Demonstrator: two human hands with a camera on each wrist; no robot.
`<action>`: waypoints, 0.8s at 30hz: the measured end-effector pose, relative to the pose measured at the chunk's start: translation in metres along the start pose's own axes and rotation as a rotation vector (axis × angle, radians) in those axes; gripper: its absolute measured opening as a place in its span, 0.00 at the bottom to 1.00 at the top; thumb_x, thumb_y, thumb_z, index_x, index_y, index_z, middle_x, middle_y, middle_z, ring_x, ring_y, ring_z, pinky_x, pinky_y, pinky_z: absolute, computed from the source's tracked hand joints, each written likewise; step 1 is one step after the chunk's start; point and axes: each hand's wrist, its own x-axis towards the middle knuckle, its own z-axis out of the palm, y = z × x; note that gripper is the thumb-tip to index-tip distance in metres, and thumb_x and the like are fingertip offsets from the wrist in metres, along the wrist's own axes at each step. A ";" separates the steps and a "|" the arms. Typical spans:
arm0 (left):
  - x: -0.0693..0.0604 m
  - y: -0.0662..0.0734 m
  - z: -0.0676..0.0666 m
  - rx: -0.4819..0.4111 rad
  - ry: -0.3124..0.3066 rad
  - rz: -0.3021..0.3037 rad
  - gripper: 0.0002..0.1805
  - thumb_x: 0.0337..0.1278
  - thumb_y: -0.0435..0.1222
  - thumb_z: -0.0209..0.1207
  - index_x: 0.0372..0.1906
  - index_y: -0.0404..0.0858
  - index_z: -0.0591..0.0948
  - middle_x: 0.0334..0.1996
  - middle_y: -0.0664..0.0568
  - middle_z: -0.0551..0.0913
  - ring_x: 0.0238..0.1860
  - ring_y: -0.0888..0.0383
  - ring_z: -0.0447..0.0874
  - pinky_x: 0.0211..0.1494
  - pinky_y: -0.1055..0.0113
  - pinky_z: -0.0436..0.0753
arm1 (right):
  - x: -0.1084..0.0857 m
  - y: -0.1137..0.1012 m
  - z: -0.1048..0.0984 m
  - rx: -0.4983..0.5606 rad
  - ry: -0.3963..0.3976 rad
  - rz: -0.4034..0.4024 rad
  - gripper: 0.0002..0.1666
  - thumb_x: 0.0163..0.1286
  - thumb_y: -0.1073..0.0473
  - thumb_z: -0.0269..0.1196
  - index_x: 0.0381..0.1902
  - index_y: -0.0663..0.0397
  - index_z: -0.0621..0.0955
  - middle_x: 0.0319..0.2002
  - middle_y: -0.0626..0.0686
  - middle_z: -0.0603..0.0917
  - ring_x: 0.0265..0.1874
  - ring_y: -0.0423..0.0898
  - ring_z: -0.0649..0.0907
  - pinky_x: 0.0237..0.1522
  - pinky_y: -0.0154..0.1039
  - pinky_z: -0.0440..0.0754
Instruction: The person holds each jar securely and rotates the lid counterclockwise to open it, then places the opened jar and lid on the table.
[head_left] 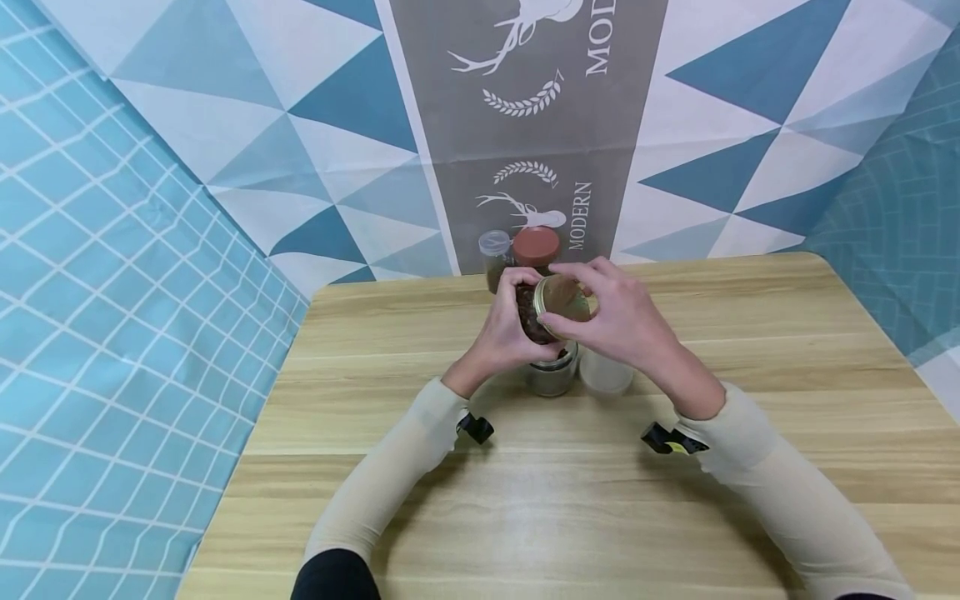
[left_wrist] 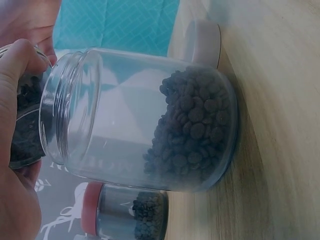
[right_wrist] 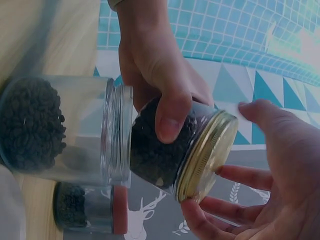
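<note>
My left hand (head_left: 510,329) grips a small glass jar (right_wrist: 162,145) of dark pieces, held tilted just above the mouth of a larger open glass jar (left_wrist: 135,120). A gold lid (right_wrist: 207,157) sits on the small jar. The fingertips of my right hand (head_left: 626,317) are at the lid's edge, the thumb apart from it in the right wrist view. Dark round pieces (left_wrist: 195,125) lie in the bottom of the larger jar, which stands upright on the table.
A jar with a red lid (head_left: 536,246) and a slimmer clear-lidded container (head_left: 495,250) stand behind my hands, near the table's back edge. A whitish round lid (head_left: 606,373) lies right of the larger jar on the wooden table (head_left: 555,500).
</note>
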 end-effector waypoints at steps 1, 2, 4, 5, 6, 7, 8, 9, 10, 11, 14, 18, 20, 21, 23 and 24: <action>0.000 0.000 0.000 0.001 -0.001 0.000 0.52 0.33 0.30 0.86 0.65 0.27 0.65 0.67 0.31 0.74 0.71 0.36 0.75 0.80 0.51 0.77 | 0.000 -0.001 0.001 -0.006 -0.002 -0.002 0.36 0.70 0.44 0.79 0.72 0.48 0.86 0.54 0.60 0.86 0.45 0.57 0.87 0.42 0.48 0.84; 0.000 0.000 0.000 0.001 -0.002 0.001 0.52 0.33 0.30 0.85 0.66 0.27 0.65 0.67 0.31 0.74 0.70 0.36 0.75 0.79 0.51 0.78 | -0.001 -0.001 0.001 -0.010 -0.004 -0.002 0.35 0.69 0.44 0.79 0.71 0.48 0.87 0.53 0.60 0.86 0.43 0.56 0.86 0.41 0.47 0.82; 0.000 0.000 0.000 0.004 -0.002 0.005 0.52 0.33 0.30 0.85 0.66 0.27 0.65 0.67 0.31 0.74 0.70 0.36 0.75 0.79 0.51 0.77 | -0.001 -0.002 0.002 -0.011 -0.002 -0.004 0.34 0.69 0.45 0.79 0.70 0.48 0.88 0.53 0.60 0.86 0.41 0.55 0.84 0.41 0.46 0.80; 0.000 0.000 0.000 0.003 -0.001 0.006 0.52 0.33 0.30 0.85 0.65 0.27 0.65 0.67 0.31 0.74 0.70 0.36 0.75 0.79 0.51 0.77 | -0.001 -0.002 0.002 -0.011 0.001 -0.005 0.34 0.69 0.45 0.79 0.70 0.48 0.88 0.52 0.60 0.85 0.41 0.55 0.84 0.41 0.46 0.79; 0.000 0.000 0.000 0.003 0.001 0.006 0.52 0.33 0.30 0.85 0.65 0.27 0.65 0.66 0.32 0.74 0.70 0.36 0.75 0.79 0.51 0.77 | -0.001 -0.003 0.002 -0.010 0.002 -0.007 0.34 0.69 0.45 0.79 0.69 0.49 0.88 0.52 0.60 0.85 0.41 0.55 0.84 0.41 0.46 0.79; 0.000 0.000 0.000 0.002 0.002 0.006 0.52 0.33 0.30 0.85 0.65 0.27 0.65 0.66 0.32 0.74 0.70 0.36 0.75 0.79 0.51 0.77 | -0.001 -0.003 0.002 -0.010 0.004 -0.008 0.34 0.69 0.46 0.79 0.69 0.49 0.88 0.52 0.60 0.85 0.40 0.55 0.84 0.41 0.46 0.79; 0.000 0.001 0.000 0.003 0.002 0.006 0.52 0.33 0.30 0.85 0.65 0.27 0.65 0.66 0.32 0.74 0.70 0.37 0.75 0.79 0.52 0.77 | -0.001 -0.003 0.003 -0.009 0.005 -0.010 0.34 0.69 0.46 0.79 0.69 0.49 0.88 0.52 0.60 0.85 0.40 0.55 0.84 0.41 0.46 0.79; 0.000 0.001 -0.001 0.003 0.002 0.006 0.52 0.33 0.30 0.85 0.65 0.27 0.65 0.66 0.32 0.74 0.70 0.37 0.75 0.79 0.52 0.77 | -0.001 -0.003 0.003 -0.008 0.006 -0.012 0.33 0.69 0.46 0.79 0.69 0.49 0.88 0.51 0.60 0.85 0.40 0.55 0.84 0.41 0.46 0.79; 0.000 0.001 -0.001 0.003 0.002 0.004 0.52 0.33 0.30 0.85 0.66 0.27 0.65 0.66 0.32 0.74 0.70 0.37 0.75 0.79 0.51 0.78 | -0.001 -0.004 0.002 -0.007 0.007 -0.015 0.34 0.69 0.46 0.80 0.69 0.49 0.88 0.51 0.60 0.85 0.40 0.55 0.84 0.41 0.46 0.79; 0.000 0.001 -0.001 0.002 0.002 0.003 0.52 0.33 0.31 0.85 0.66 0.27 0.65 0.66 0.32 0.74 0.70 0.37 0.75 0.79 0.51 0.78 | -0.001 -0.004 0.002 -0.007 0.008 -0.017 0.34 0.69 0.46 0.80 0.69 0.50 0.88 0.51 0.60 0.85 0.40 0.55 0.84 0.41 0.46 0.79; 0.000 0.001 -0.002 0.001 -0.002 -0.009 0.52 0.34 0.31 0.85 0.66 0.27 0.65 0.67 0.32 0.73 0.71 0.36 0.74 0.80 0.49 0.77 | 0.000 -0.003 0.003 -0.018 0.004 -0.049 0.34 0.69 0.47 0.80 0.70 0.50 0.88 0.52 0.61 0.85 0.40 0.55 0.83 0.42 0.47 0.79; -0.002 0.000 -0.003 -0.005 -0.010 -0.029 0.52 0.35 0.30 0.84 0.66 0.27 0.64 0.68 0.31 0.71 0.71 0.36 0.73 0.81 0.46 0.77 | 0.001 0.002 0.004 -0.047 -0.002 -0.157 0.35 0.67 0.50 0.80 0.70 0.51 0.87 0.54 0.61 0.84 0.44 0.56 0.82 0.45 0.49 0.80; -0.003 0.000 -0.003 -0.007 -0.014 -0.033 0.51 0.35 0.29 0.83 0.66 0.27 0.64 0.68 0.30 0.70 0.71 0.36 0.73 0.81 0.45 0.77 | 0.002 0.004 0.004 -0.054 -0.005 -0.221 0.34 0.66 0.52 0.79 0.70 0.51 0.87 0.56 0.62 0.84 0.49 0.57 0.82 0.48 0.51 0.81; -0.003 0.000 -0.003 -0.010 -0.015 -0.033 0.51 0.35 0.29 0.82 0.66 0.27 0.64 0.68 0.30 0.70 0.71 0.35 0.73 0.81 0.45 0.77 | 0.002 0.005 0.004 -0.052 -0.009 -0.248 0.34 0.65 0.53 0.79 0.69 0.52 0.87 0.57 0.62 0.84 0.51 0.58 0.83 0.50 0.53 0.81; -0.003 0.000 -0.003 -0.012 -0.013 -0.030 0.50 0.34 0.29 0.81 0.65 0.27 0.64 0.68 0.30 0.70 0.71 0.35 0.73 0.81 0.46 0.77 | 0.003 0.006 0.003 -0.043 -0.019 -0.286 0.34 0.64 0.56 0.78 0.69 0.52 0.87 0.59 0.63 0.84 0.55 0.60 0.82 0.53 0.55 0.81; -0.004 0.000 -0.003 -0.015 -0.012 -0.027 0.50 0.34 0.29 0.81 0.65 0.27 0.64 0.68 0.30 0.71 0.71 0.35 0.73 0.81 0.46 0.77 | 0.002 0.007 0.003 -0.039 -0.025 -0.300 0.34 0.63 0.56 0.78 0.69 0.53 0.87 0.60 0.64 0.83 0.56 0.62 0.82 0.54 0.56 0.81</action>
